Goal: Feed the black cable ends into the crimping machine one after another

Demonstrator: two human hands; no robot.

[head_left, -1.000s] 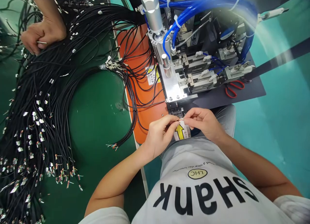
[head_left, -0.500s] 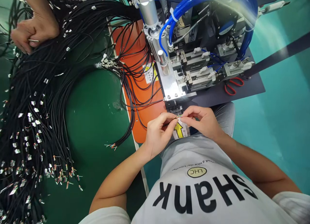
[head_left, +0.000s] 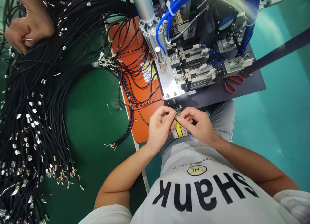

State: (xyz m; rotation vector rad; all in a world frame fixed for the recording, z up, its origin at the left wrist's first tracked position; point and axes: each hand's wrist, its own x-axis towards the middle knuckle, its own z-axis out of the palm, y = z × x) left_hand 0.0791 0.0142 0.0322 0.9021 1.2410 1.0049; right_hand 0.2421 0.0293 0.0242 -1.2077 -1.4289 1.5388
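Left grip [head_left: 158, 129] and right grip [head_left: 200, 125] pinch thin, pale wire ends [head_left: 178, 116], mostly hidden from view.

The left hand [head_left: 158, 128] and right hand [head_left: 201, 125] nearly meet, fingers [head_left: 169, 118] pinched together, both forearms [head_left: 129, 170] angled inward.

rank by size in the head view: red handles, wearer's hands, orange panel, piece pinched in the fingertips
1. Orange panel
2. Left hand and right hand, too alike to rank
3. Red handles
4. Pinched piece, mostly hidden
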